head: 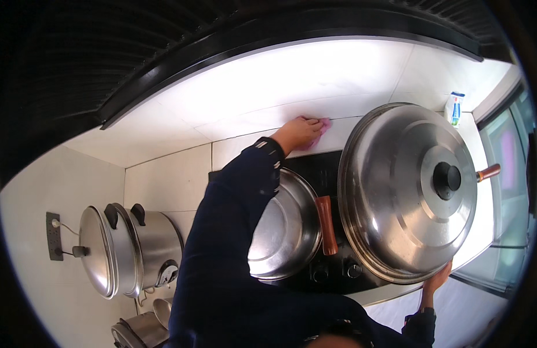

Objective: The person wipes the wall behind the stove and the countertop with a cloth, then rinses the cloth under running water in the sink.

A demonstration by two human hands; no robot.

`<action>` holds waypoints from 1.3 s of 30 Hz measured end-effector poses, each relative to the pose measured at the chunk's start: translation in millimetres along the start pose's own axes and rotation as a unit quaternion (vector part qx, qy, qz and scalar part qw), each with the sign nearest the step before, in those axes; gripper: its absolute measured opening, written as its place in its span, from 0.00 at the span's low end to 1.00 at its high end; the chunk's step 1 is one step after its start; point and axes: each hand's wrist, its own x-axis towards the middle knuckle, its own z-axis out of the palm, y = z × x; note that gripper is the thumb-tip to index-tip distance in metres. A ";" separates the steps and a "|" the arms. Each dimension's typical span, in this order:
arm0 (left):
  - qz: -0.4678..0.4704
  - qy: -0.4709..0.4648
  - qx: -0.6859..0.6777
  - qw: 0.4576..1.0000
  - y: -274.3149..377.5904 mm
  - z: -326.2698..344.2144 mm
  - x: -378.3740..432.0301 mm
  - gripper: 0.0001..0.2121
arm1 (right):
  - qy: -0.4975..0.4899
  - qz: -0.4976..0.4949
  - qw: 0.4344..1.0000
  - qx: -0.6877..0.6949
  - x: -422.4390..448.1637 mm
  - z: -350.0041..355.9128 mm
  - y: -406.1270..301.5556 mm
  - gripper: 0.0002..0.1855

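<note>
My left hand [299, 132] presses a pink cloth [324, 127] onto the white tiled counter strip [344, 128] behind the stove, close to the wall. The sleeve of that arm crosses part of a stainless-steel pan [290, 235], beside which lies a reddish wooden handle [326, 226]. To the right, a large domed steel lid [394, 182] with a black knob [447, 180] covers a pan whose body is mostly hidden. My right hand [438, 278] is at the lower rim of this covered pan. Its fingers are hidden, so its grip cannot be made out.
A black gas stove [333, 278] with knobs carries both pans. At left stands a steel rice cooker [155, 243] below a wall socket strip [54, 237]. Overhead juts a black range hood [294, 26]. A white-and-blue packet [454, 108] stands by the window [507, 165].
</note>
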 end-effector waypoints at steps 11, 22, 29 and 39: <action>-0.089 -0.134 -0.256 0.953 -46.6 0.9 -132.0 0.21 | -0.006 -0.011 1.000 0.005 -4.1 4.0 38.4 0.27; -0.365 -0.190 -0.117 0.904 -23.3 -3.4 -269.6 0.29 | -0.006 -0.030 0.999 -0.024 2.8 -1.1 28.6 0.28; -0.444 0.039 -0.291 0.847 -17.8 -13.5 -229.8 0.05 | -0.029 0.004 0.999 -0.033 12.7 -1.4 -4.8 0.25; -0.149 -0.085 -0.323 0.931 10.8 -20.5 -15.2 0.08 | -0.025 -0.001 1.000 -0.008 7.0 -0.3 6.7 0.25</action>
